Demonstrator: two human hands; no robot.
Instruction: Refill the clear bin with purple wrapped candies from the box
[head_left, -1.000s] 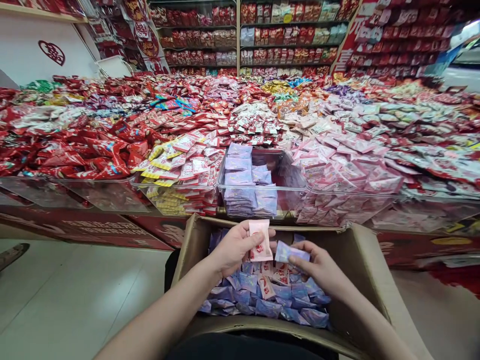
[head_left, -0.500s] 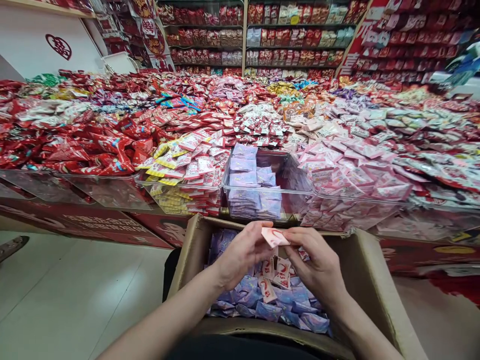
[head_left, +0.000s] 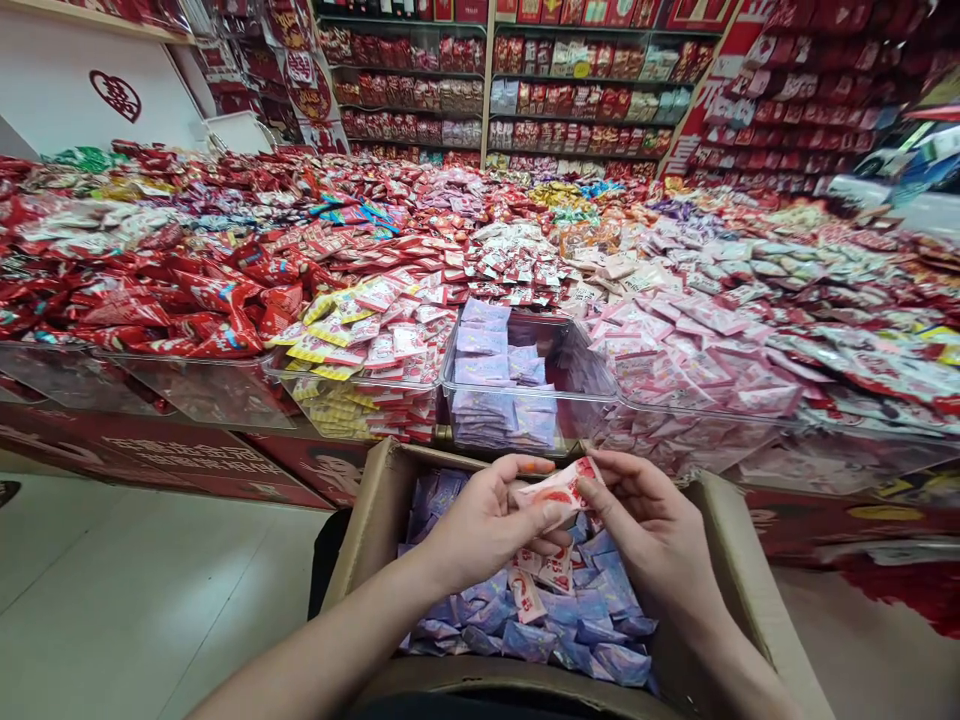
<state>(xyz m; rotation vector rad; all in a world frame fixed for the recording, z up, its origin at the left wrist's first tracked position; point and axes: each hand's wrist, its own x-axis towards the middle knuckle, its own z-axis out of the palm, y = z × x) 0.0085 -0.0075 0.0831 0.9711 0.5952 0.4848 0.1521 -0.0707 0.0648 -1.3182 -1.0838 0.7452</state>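
Both my hands hold a small pink-and-white candy packet (head_left: 559,488) with red print, above an open cardboard box (head_left: 750,560). My left hand (head_left: 499,515) grips its left end between thumb and fingers. At the upper right end, my right hand (head_left: 649,510) pinches it with thumb and forefinger. Below them the box holds many purple candy packets (head_left: 529,640), with several pink-and-white packets (head_left: 527,597) lying on top. Part of the box's contents is hidden by my hands.
Beyond the box stands a clear plastic bin (head_left: 577,390), partly filled with stacked purple packets (head_left: 484,370). Bins of yellow-and-red packets (head_left: 360,335) and pink packets (head_left: 697,350) flank it. Shelves (head_left: 484,90) of red packages rise behind. Tiled floor (head_left: 150,580) shows at left.
The packet has been turned so its printed face shows more, and my left thumb now lies across it. My right hand has shifted slightly right. The view has tilted up a little.
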